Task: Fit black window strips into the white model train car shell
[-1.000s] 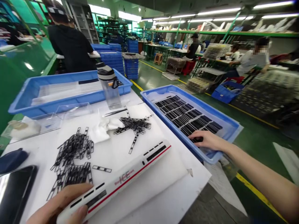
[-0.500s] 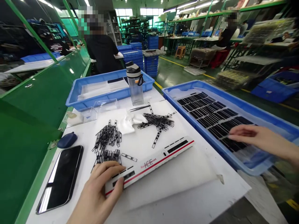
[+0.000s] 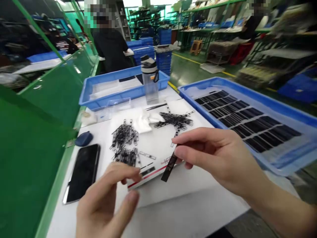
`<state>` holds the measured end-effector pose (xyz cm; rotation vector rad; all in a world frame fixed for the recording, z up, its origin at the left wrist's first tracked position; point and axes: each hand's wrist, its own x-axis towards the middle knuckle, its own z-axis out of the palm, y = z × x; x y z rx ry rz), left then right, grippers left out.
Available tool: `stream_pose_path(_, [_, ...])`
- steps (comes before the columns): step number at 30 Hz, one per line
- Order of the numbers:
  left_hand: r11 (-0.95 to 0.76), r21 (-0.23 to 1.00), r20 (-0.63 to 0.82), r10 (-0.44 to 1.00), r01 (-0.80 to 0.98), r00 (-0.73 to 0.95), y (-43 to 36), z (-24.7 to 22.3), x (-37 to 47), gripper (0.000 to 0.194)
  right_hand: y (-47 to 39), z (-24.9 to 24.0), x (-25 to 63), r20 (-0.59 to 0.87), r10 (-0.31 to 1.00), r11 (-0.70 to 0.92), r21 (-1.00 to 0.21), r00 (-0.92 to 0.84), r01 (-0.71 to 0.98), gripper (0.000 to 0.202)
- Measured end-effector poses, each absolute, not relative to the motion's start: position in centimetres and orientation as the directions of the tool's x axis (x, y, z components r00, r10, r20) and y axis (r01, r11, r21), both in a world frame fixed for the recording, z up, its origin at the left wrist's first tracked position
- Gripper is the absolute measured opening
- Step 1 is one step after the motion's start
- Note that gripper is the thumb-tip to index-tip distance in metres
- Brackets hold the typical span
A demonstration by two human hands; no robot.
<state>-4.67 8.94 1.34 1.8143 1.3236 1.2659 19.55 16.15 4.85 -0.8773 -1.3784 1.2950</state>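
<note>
Pinched between the thumb and fingers of my right hand (image 3: 210, 153) is a thin black strip (image 3: 168, 169), held tilted above the table. Under it lies a white model train car shell (image 3: 146, 177) with a red stripe and dark windows, partly covered by my right hand. My left hand (image 3: 109, 198) is at the shell's near left end, thumb and fingers spread apart; I cannot tell whether a fingertip touches it. Behind are piles of thin black frames (image 3: 125, 135), more black frames (image 3: 177, 119) and a crumpled white tissue (image 3: 143, 123).
A blue tray (image 3: 247, 86) at the right holds rows of black strips. Another blue tray (image 3: 85, 94) stands at the back beside a water bottle (image 3: 151, 87). On the left lie a phone (image 3: 84, 172) and a dark blue case (image 3: 84, 138). A person in black (image 3: 110, 49) sits beyond.
My right hand has come from the right tray to above the shell and now holds a black strip. My left thumb and fingers have spread off the shell's end. The view has shifted slightly.
</note>
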Motion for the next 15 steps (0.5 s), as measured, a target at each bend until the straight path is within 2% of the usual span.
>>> stream_pose_path(3, [-0.312, 0.907, 0.326, 0.945, 0.284, -0.004, 8.6, 2.7, -3.5, 0.029, 15.7, 4.6, 17.6, 0.200, 0.943, 0.159, -0.973, -0.266, -0.168, 0.022])
stream_pose_path(5, [-0.217, 0.958, 0.235, 0.969, 0.185, -0.076, 8.3, 2.9, -3.3, 0.025, 15.3, 4.4, 16.9, 0.211, 0.935, 0.161, -0.969, -0.286, -0.189, 0.024])
stream_pose_path(9, [-0.048, 0.995, 0.046, 0.999, -0.084, -0.021, 7.9, 2.5, -4.1, 0.013, 14.5, 4.1, 16.7, 0.318, 0.898, 0.280, -0.946, -0.303, -0.164, 0.027])
stream_pose_path(11, [-0.099, 0.993, 0.097, 0.994, -0.063, -0.042, 7.7, 2.4, -4.8, 0.015, 14.4, 4.0, 17.1, 0.436, 0.820, 0.404, -0.900, -0.370, -0.164, 0.032])
stream_pose_path(15, [-0.259, 0.936, 0.305, 0.935, 0.236, -0.181, 7.0, 2.2, -5.7, 0.022, 14.6, 4.0, 17.7, 0.563, 0.666, 0.552, -0.813, -0.489, -0.185, 0.047])
